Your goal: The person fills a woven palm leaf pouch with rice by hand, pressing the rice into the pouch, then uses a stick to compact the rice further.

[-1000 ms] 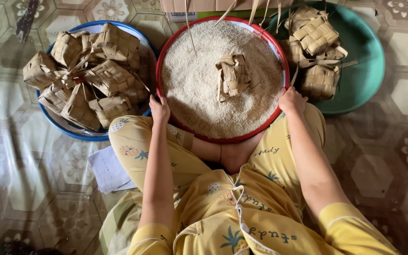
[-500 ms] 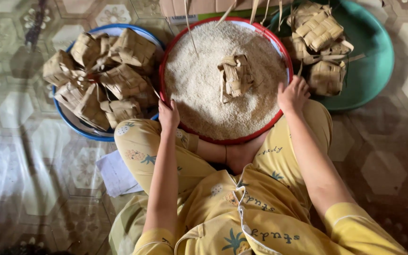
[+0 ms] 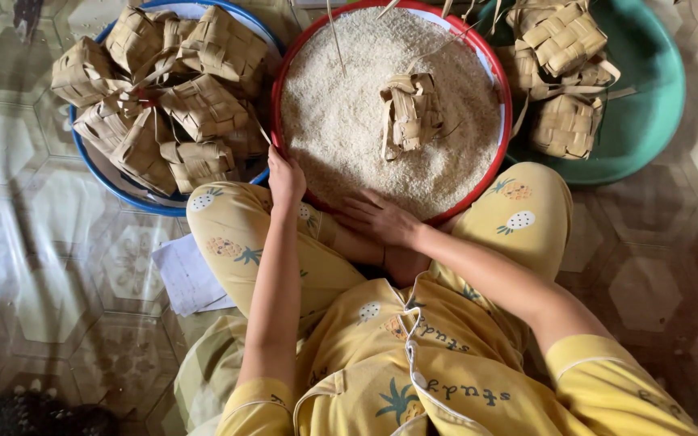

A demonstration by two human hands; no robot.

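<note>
Left hand (image 3: pixel 286 179) gripping, right hand (image 3: pixel 377 218) flat with fingers spread, on the near rim of red basin (image 3: pixel 494 64), likely heavy with loose rice (image 3: pixel 341 121).

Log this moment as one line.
left hand: grips red basin rim | right hand: flat on rice | woven pouch: on rice

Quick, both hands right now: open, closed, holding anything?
Left hand: fingers curled on the red basin rim.
Right hand: open, flat on the basin's near edge by the rice, holding nothing.

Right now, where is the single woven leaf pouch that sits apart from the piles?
In the head view, the woven pouch lies on the rice inside the red-rimmed basin, centre top.
</note>
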